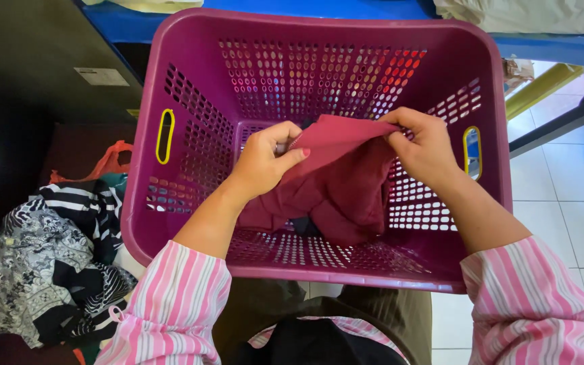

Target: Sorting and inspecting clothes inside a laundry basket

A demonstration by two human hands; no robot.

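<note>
Both hands pinch the top edge of the maroon cloth (336, 182) inside the basket (170, 74) — left hand (261, 162) at its left corner, right hand (424, 149) at its right. The edge runs left to right between them; the rest hangs to the basket floor.
</note>
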